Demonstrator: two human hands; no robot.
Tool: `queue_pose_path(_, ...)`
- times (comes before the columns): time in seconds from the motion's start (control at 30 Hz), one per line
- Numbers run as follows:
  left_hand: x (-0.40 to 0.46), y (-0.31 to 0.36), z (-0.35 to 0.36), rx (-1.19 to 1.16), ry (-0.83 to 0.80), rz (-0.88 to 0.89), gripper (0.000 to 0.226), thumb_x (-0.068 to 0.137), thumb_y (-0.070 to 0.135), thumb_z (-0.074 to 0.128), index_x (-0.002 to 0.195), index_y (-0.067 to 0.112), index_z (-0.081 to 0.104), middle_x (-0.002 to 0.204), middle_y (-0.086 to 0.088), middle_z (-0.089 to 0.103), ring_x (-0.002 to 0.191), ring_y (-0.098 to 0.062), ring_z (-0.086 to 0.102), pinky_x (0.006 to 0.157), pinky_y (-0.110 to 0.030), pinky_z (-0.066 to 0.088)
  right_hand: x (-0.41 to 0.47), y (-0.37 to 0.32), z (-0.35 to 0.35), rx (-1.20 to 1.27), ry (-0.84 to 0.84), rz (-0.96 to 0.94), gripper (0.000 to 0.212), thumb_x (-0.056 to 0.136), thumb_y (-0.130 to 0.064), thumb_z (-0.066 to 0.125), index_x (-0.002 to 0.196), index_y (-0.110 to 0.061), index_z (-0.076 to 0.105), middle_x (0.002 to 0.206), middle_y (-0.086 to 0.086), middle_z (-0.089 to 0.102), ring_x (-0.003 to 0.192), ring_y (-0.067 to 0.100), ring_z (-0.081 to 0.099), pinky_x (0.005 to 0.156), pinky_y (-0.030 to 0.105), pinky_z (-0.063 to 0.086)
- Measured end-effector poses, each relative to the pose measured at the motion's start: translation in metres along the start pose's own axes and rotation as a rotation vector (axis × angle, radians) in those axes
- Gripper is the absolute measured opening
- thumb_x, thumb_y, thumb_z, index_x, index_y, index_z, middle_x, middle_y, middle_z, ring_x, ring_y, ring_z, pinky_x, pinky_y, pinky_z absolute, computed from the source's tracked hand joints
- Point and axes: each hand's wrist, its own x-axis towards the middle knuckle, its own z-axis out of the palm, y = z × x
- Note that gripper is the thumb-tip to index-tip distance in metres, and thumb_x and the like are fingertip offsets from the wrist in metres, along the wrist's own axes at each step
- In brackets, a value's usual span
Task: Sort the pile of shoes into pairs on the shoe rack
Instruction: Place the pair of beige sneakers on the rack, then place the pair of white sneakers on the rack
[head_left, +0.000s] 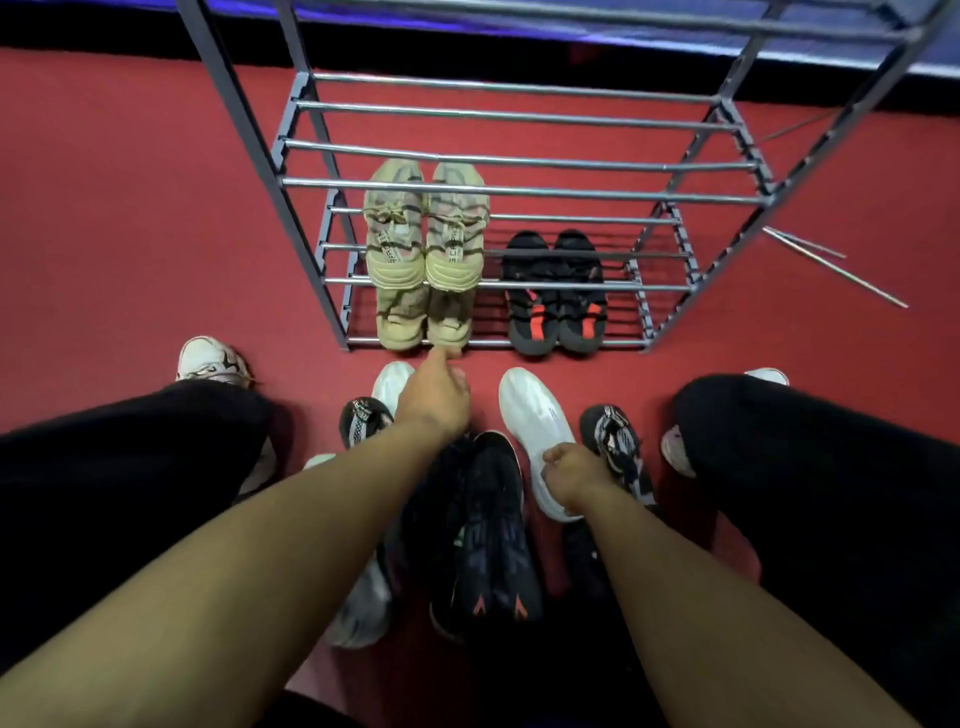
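Note:
A grey metal shoe rack (519, 193) stands on the red floor ahead. On its lowest shelf sit a beige pair (423, 254) at the left and a black pair with red marks (556, 296) at the right. My left hand (435, 396) reaches forward, fingertips touching the heel of the right beige shoe. My right hand (574, 474) grips the heel of a white shoe (535, 415) on the floor. Another white shoe (390, 380) lies partly under my left hand. Two black patterned shoes (363, 418) (615, 441) and a dark pair (483, 535) lie between my arms.
My knees in black trousers (130, 452) (810, 467) flank the pile, with my own white shoes (210, 361) beside them. A loose metal rod (836, 267) lies on the floor right of the rack. The upper rack shelves hold nothing.

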Motion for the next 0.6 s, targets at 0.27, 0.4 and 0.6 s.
queue_pose_path(0.27,-0.041,-0.079,0.015,-0.088,-0.009,-0.18,0.028,0.095,0.02,0.046,0.121,0.017,0.057,0.116,-0.006,0.068,0.109,-0.027,0.062,0.098,-0.032,0.046,-0.001,0.035,0.034,-0.036,0.149,-0.047,0.038,0.091,-0.026,0.055,0.129,-0.02,0.057,0.133,0.012,0.049,0.117,0.034,0.055,0.099,0.037,0.047)
queue_pose_path(0.4,-0.039,-0.128,0.009,-0.155,0.038,-0.38,0.015,0.091,0.021,0.051,0.103,0.025,0.06,0.1,-0.005,0.071,0.095,-0.032,0.067,0.092,-0.039,0.052,0.012,0.032,0.029,-0.047,0.286,0.06,0.045,0.094,-0.025,0.052,0.137,-0.013,0.05,0.137,0.019,0.048,0.126,0.04,0.047,0.104,0.044,0.041)
queue_pose_path(0.6,-0.033,-0.171,-0.001,-0.249,0.06,-0.54,0.017,0.082,0.016,0.059,0.097,0.023,0.063,0.093,-0.006,0.069,0.085,-0.028,0.068,0.085,-0.044,0.057,0.029,0.035,0.034,-0.05,0.199,0.26,0.048,0.094,-0.031,0.05,0.127,0.002,0.055,0.133,0.022,0.058,0.125,0.038,0.052,0.106,0.039,0.04)
